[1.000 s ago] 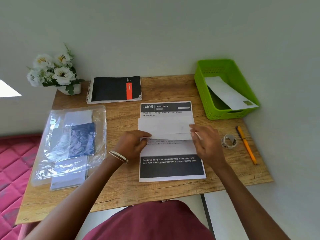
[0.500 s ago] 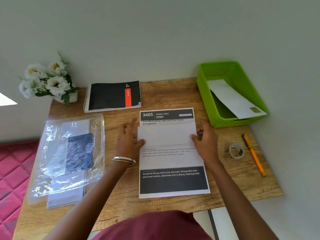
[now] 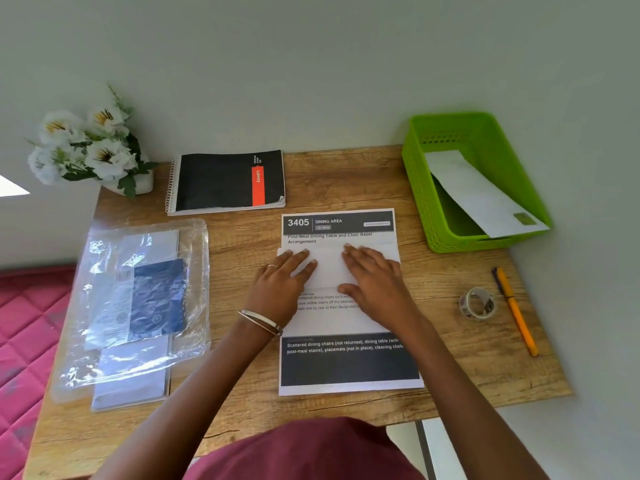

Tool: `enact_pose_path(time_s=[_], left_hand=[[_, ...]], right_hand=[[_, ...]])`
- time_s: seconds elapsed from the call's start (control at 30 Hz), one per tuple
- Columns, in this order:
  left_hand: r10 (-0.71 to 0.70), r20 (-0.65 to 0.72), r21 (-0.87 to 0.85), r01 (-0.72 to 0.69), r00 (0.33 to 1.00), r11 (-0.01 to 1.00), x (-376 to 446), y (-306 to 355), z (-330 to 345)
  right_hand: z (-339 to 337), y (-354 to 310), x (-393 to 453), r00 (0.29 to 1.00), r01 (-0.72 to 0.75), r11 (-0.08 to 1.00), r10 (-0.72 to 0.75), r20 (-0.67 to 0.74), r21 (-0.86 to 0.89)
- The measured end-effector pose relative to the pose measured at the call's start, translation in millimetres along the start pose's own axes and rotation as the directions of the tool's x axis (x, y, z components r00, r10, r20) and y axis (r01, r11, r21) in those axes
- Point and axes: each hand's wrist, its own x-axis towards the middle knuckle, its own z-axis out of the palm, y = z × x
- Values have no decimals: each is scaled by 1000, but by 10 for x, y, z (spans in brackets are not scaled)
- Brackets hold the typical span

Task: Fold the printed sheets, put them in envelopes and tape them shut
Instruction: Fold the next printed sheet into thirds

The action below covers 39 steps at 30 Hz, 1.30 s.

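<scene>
Folded white sheet (image 3: 329, 268) lies across printed sheet (image 3: 346, 362) at tabletop (image 3: 346, 178) centre. Left hand (image 3: 280, 289) and right hand (image 3: 375, 289) both flat on folded sheet, fingers straight, pressing down. Bracelets on left wrist. Black spiral notebook (image 3: 225, 181) near wall, white flowers (image 3: 86, 147) at far left corner. Clear plastic bag of envelopes (image 3: 138, 306) left of sheets. Green basket (image 3: 419, 188) at right, white envelope (image 3: 481, 195) leaning inside. Tape roll (image 3: 478, 304) just beside orange pen (image 3: 516, 313).
</scene>
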Motion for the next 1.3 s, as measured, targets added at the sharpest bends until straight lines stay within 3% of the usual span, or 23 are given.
enact_pose_path(time_s=[0.17, 0.4, 0.6, 0.8, 0.87, 1.0, 1.13, 1.2, 1.27, 1.3], left_hand=[[29, 99, 7, -30, 995, 1000, 80, -102, -65], [288, 78, 237, -299, 954, 925, 167, -240, -118], [373, 36, 243, -370, 927, 897, 147, -276, -130], [390, 44, 288, -386, 920, 876, 178, -280, -85], [380, 32, 276, -374, 924, 886, 182, -274, -89], [291, -36, 141, -284, 956, 949, 165, -302, -106], [166, -279, -168, -219, 946, 961, 133, -324, -151], [-14, -365, -392, -140, 931, 909, 87, -229, -275], [-306, -262, -664, 60, 915, 746, 43, -128, -393], [-402, -165, -759, 145, 901, 634, 22, -93, -423]], right_hand=[[-143, 370, -134, 989, -129, 991, 130, 71, -25], [-216, 402, -109, 994, -76, 991, 84, 72, -111], [-162, 459, -126, 998, -39, 990, 47, 52, -137], [-61, 510, -115, 993, 103, 942, -118, -26, -319], [-31, 522, -136, 974, 140, 914, -197, -115, -380], [-25, 536, -122, 861, 185, 897, -345, -374, -402], [-92, 535, -74, 779, 154, 951, -284, -559, -267], [-159, 512, -96, 777, 145, 988, -143, -613, -47], [-245, 439, -144, 791, 114, 947, 98, -604, 302], [-278, 399, -169, 788, 101, 870, 226, -573, 482]])
